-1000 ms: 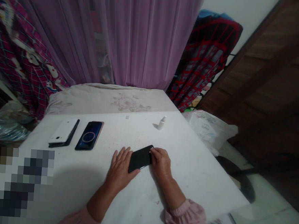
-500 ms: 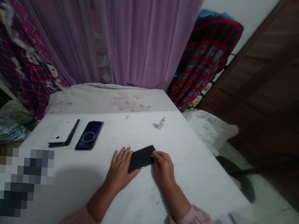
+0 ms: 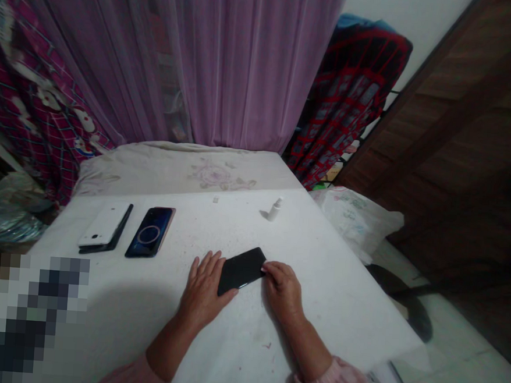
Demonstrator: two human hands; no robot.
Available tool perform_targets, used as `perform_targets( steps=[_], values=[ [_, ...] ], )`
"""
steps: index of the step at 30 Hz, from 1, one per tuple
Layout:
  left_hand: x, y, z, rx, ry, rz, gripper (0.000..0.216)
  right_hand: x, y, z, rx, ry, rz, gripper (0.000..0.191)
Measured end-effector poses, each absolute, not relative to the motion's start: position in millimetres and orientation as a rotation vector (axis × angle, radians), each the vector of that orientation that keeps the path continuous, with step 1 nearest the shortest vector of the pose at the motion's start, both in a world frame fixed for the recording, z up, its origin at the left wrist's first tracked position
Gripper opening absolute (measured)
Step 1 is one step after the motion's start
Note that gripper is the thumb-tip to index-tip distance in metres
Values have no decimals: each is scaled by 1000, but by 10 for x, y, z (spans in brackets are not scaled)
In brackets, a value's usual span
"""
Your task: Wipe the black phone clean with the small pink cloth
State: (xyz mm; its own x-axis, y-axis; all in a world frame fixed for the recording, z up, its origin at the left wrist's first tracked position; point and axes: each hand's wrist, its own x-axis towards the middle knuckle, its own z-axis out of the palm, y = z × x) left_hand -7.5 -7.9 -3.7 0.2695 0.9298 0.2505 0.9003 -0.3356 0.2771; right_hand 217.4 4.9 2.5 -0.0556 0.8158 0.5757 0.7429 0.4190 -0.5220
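Observation:
A black smartphone (image 3: 242, 270) lies tilted across the white tabletop, between my two hands. My left hand (image 3: 204, 287) holds its left end, the thumb along the near edge and the fingers stretched towards the far side. At the right end, my right hand (image 3: 282, 289) is closed in a pinch by the phone's edge. A pale spot shows at those fingertips; whether it is a nail or a small thing I cannot tell. Further left lie a dark blue phone (image 3: 150, 234) with a ring on its back, over a pinkish one, and a white phone (image 3: 105, 226) over a dark one.
A small white spray bottle (image 3: 274, 210) stands towards the back right of the table (image 3: 332, 278). Small crumbs dot the cloth. A white plastic bag (image 3: 358, 219) hangs beyond the right edge; purple curtains (image 3: 246, 68) close off the back.
My right hand has shifted slightly to the right and nearer to me, with its fingers still pinched. The left hand and the black smartphone stay nearly in place.

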Motion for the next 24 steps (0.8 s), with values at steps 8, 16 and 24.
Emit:
perform_targets(
  steps=[8,16,24],
  values=[
    [-104,-77,-73,2461,1733,579,70,1895,-105,76,-1152,-1949,235,31],
    [-284,-120,-27,2450,1629,434,75,2167,52,17,-1290,-1895,146,32],
    [-201,-133,8,2400,1664,480,67,1789,-133,143,-1087,-2051,251,32]
  ],
)
